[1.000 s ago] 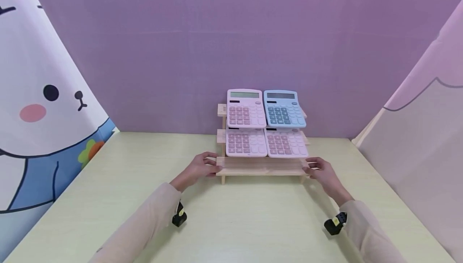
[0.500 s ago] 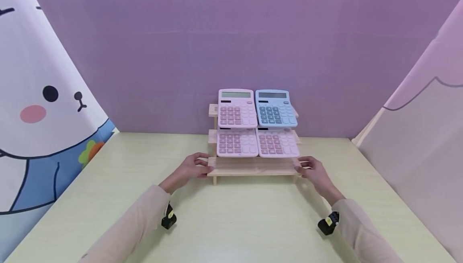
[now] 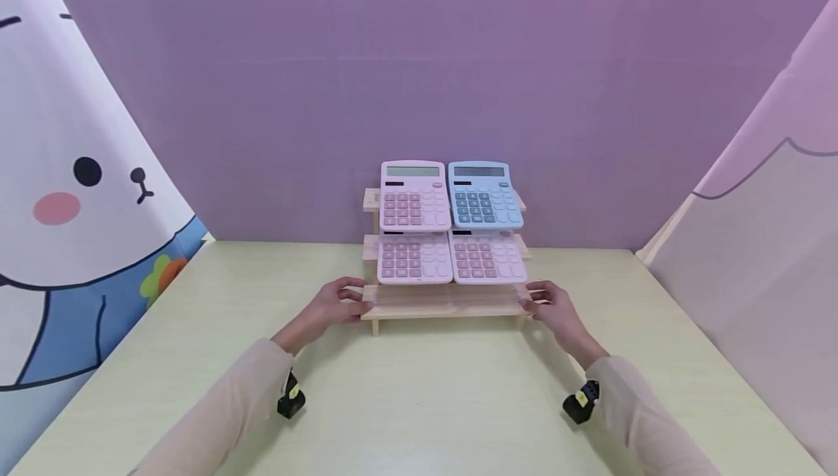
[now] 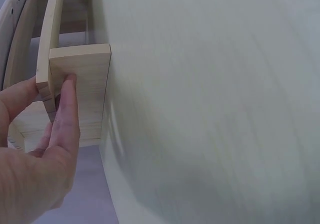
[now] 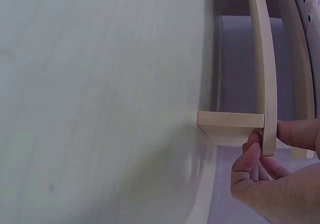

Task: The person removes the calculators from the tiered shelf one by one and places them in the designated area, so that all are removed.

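A three-tier wooden display stand stands on the table near the back wall. On its top tier lean a pink calculator and, to the right, a blue calculator. Two more pink calculators, a left one and a right one, lie on the middle tier, their upper parts hidden. My left hand grips the left end of the bottom shelf, thumb above and fingers beneath in the left wrist view. At the opposite end my right hand pinches the same shelf board between thumb and fingers.
The pale table reaches back to a purple cloth wall. A cartoon-printed cloth hangs along the left side, and a pale pink cloth along the right. A small black camera sits on each wrist.
The stand with all its calculators has slid left along the table, and both hands have moved left with it, keeping their hold on the shelf ends.
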A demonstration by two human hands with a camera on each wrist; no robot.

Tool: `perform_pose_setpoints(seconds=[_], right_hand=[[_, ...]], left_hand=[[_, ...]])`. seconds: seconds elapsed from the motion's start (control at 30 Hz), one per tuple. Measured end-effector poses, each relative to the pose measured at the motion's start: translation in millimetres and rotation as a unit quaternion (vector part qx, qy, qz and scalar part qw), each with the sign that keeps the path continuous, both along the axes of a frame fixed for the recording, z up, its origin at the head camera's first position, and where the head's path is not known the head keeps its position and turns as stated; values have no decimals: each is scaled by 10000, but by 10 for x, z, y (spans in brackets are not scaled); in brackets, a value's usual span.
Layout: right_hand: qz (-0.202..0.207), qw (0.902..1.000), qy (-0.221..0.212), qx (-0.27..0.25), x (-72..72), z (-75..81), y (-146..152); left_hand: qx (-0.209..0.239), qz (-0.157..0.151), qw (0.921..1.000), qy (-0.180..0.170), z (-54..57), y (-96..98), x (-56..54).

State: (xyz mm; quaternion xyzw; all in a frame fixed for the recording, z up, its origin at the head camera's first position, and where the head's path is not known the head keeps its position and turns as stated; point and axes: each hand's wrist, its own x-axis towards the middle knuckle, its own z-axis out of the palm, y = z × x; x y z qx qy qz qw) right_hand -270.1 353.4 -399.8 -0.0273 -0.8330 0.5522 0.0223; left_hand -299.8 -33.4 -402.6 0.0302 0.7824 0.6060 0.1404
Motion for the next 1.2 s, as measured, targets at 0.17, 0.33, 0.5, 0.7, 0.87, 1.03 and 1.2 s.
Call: perform_pose_setpoints(seconds=[0.17,0.33,0.5,0.7,0.87,1.03,1.2], right_hand=[[11,10000,-14,-25,6,0,-6],[-25,10000,-51,-56,3,0,-4],[-45,10000,-64,-44,2,9,-13],[-112,9999,-78,-85,15,15,-15],[-140,9998,-66,-128,9,9,-24],[-162,9997,-80,-175,0,-3,-22],[-195,9996,-85,-170,-19,-21,-11]], left_hand=[[-2,77,10000,14,4,16,1],[49,16,9999,111,8,16,7],[38,-8,10000,90,11,11,14],[-27,-26,10000,91,19,20,15],[-100,-44,9998,143,20,8,22],[-113,-79,9998,165,21,7,20],[-123,-58,9998,121,20,7,8]])
